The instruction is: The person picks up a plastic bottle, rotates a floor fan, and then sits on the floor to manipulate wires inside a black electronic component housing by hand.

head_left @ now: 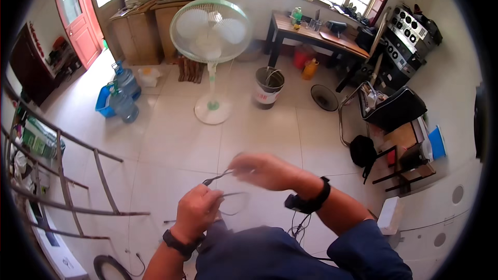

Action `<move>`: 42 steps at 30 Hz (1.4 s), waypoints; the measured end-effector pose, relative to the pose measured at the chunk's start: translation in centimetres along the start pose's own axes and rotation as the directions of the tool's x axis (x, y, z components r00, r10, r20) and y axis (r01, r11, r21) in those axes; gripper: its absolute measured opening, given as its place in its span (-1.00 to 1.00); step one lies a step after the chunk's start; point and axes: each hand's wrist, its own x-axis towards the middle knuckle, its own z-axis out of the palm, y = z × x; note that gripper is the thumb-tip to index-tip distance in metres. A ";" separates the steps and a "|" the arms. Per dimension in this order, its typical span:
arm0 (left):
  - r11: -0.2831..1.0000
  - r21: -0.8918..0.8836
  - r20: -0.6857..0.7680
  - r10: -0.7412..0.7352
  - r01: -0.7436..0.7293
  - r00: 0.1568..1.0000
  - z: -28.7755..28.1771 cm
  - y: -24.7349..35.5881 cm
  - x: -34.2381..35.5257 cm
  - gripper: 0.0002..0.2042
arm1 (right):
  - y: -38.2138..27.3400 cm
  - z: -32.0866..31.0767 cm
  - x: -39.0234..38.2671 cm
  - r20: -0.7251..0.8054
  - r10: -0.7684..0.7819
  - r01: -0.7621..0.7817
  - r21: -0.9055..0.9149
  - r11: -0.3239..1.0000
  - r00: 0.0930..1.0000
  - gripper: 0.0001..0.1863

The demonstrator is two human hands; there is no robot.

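Near the bottom centre, my left hand (199,207) is closed on a thin dark cable (219,176), with a grey loop of it showing beside the fingers. My right hand (264,172) is a little higher and to the right, at the upper end of the cable; its fingertips are smeared by motion, so whether they grip it is unclear. Thin black wires (301,228) hang below a black device (306,202) strapped on my right wrist.
Ahead stand a standing fan (212,111) and a metal bucket (267,98). Water jugs (123,105) and a curved metal railing (104,176) are to the left. A black chair (394,109), a round dark disc (324,98) and a desk (290,21) are to the right and back.
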 end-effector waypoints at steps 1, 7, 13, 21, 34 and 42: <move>0.999 -0.044 -0.051 -0.006 0.004 0.999 0.1 -0.2 0.8 -0.85 | -0.5 0.8 0.4 0.002 -0.003 0.003 -0.007 1.000 1.000 -0.72; 0.987 -0.154 -0.156 0.027 -0.052 0.987 -5.4 -6.2 9.7 -0.90 | -5.8 -0.3 10.8 0.007 -0.065 0.064 -0.293 0.954 0.998 -0.69; 0.976 -0.216 -0.214 -0.018 -0.029 0.977 -5.3 -9.4 12.9 -0.73 | -5.9 -2.7 14.9 0.104 -0.038 0.071 -0.338 0.939 0.994 -0.65; 0.922 -0.386 -0.122 -0.086 0.032 0.989 1.0 -10.1 21.5 -0.28 | -2.9 -11.6 13.9 0.104 -0.230 0.245 -0.605 0.758 0.968 -0.49; 0.699 -0.674 0.413 0.089 0.238 0.907 18.3 -0.7 42.1 -0.63 | 4.2 -35.8 6.7 -0.329 -0.496 0.362 -0.392 0.846 0.804 -0.67; 0.686 -0.621 0.664 0.205 0.379 0.719 26.2 2.9 57.0 -0.66 | 9.3 -49.6 4.0 -0.649 -0.459 0.287 -0.359 0.888 0.606 -0.64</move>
